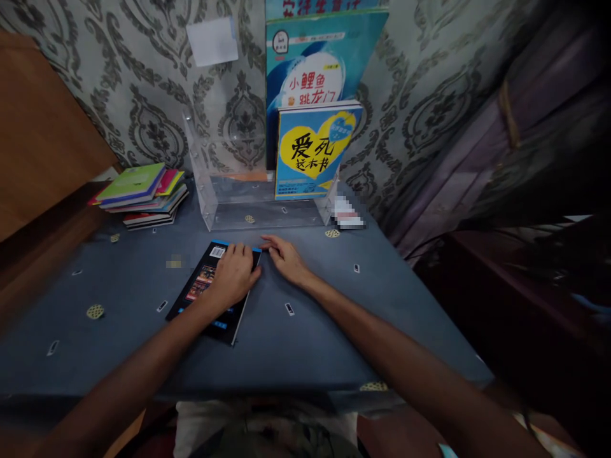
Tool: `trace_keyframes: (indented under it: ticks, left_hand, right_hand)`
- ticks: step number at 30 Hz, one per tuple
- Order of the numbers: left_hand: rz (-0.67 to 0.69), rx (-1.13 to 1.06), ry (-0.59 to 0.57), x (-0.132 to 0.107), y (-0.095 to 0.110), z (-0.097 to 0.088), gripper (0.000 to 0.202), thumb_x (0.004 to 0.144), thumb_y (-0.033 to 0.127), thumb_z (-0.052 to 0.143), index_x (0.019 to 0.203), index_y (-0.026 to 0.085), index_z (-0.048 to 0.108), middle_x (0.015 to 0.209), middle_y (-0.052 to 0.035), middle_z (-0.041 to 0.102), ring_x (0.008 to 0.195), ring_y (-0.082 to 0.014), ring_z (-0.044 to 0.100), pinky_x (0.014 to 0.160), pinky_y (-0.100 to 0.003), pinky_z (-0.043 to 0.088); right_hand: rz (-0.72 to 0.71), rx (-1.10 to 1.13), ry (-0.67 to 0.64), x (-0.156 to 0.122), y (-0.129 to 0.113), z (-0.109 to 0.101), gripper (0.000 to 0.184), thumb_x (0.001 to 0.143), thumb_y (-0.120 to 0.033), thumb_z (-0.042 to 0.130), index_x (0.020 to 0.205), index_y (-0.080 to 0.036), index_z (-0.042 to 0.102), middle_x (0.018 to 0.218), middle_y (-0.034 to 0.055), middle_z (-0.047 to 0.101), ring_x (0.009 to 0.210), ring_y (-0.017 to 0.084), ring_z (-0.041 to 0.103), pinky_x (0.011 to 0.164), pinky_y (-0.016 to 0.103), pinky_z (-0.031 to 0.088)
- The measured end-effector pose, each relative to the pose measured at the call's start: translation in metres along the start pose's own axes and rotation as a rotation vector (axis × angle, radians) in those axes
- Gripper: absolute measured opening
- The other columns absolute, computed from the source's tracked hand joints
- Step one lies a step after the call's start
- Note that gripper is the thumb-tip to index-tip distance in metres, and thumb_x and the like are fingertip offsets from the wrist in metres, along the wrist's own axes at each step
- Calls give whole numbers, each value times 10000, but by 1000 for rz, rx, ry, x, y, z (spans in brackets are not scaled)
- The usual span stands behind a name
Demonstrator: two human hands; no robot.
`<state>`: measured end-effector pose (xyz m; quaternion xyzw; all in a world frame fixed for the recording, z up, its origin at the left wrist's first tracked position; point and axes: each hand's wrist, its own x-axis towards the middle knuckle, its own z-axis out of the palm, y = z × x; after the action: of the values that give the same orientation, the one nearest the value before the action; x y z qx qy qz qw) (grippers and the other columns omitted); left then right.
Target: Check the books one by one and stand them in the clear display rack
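A black book (242,312) with a blue edge, a barcode and small pictures on its cover lies closed and slanted on the table. My left hand (232,277) rests on top of its upper part, fingers laid over the cover and thumb stretched out by the right edge. Just to the right is my right hand (286,257), its side on the tabletop and its fingers extended towards the book's upper right corner. I cannot tell whether those fingertips touch the book. Nothing shows inside the right hand.
Behind the hands stands a clear acrylic book rack (205,191), holding a blue and yellow book (308,172) and taller green books (360,48). A stack of books (138,191) lies at the back left. The table (324,356) has a blue-grey patterned cloth; a dark red object (477,318) is on the right.
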<state>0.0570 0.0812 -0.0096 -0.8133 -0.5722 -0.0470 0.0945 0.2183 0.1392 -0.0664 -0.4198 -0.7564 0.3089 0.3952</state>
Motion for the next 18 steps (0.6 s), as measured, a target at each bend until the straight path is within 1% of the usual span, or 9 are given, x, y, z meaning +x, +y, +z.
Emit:
trace_keyframes:
  ticks: [2,5,9,14,18]
  left_hand:
    - [-4,14,-38,0,-1,-4,227,948,327,561,1032,124,618,1053,-145,639,1049,-301,563,843,-386,482]
    - [-1,5,-87,0,-2,-9,215,952,297,553,1041,116,628,1064,-156,645,1066,-311,575,819,-381,498]
    - [8,0,-102,-2,-2,-12,184,948,270,547,1016,125,638,1052,-153,661,1054,-308,595,791,-369,513]
    - [20,17,-110,-3,-1,-14,188,944,255,522,978,126,654,1004,-153,681,1024,-303,619,764,-358,523]
    - [26,26,-116,-1,0,-17,204,950,246,510,959,123,672,996,-152,695,1013,-304,635,789,-368,524]
  right_hand:
    - [3,1,-5,1,-3,-1,414,899,-102,438,1279,-188,577,1110,71,752,1047,191,681,1003,410,486]
    - [29,18,-6,0,-9,-3,394,896,-101,437,1250,-177,590,1016,65,765,965,188,697,942,383,510]
    - [62,46,-9,-2,-15,-5,380,889,-110,453,1230,-193,598,936,37,770,887,178,705,888,356,521]
    - [45,65,9,-3,-14,-4,382,882,-103,465,1233,-190,588,926,37,768,890,180,710,882,360,523]
    - [44,71,32,-3,-13,-2,393,889,-96,456,1255,-185,570,957,50,768,929,186,710,901,380,527]
